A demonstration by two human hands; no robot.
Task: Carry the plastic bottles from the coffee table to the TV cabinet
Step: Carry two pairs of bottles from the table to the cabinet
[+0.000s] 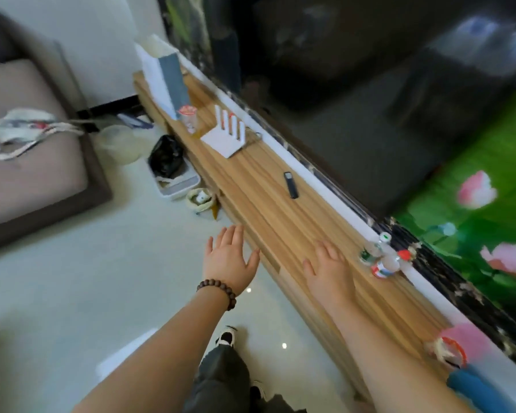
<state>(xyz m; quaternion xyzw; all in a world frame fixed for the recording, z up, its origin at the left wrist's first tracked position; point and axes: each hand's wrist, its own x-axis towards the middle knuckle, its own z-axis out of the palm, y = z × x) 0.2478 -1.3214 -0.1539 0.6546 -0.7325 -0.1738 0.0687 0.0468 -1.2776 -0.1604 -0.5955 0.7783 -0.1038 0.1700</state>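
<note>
Two small clear plastic bottles stand on the wooden TV cabinet (268, 210) against the white strip under the television. One bottle has a green cap and green label (374, 248). The other has a red cap and red label (388, 265) and stands just to its right. My right hand (329, 265) hovers open over the cabinet top, a short way left of the bottles and holding nothing. My left hand (231, 257), with a bead bracelet on the wrist, is spread open over the cabinet's front edge, also holding nothing.
Further along the cabinet lie a black remote (291, 184), a white router (225, 138), a cup (188, 119) and a white box (164, 76). A large television (370, 93) rises behind. On the floor sit a tray with a black bag (173, 171) and a sofa (27, 150).
</note>
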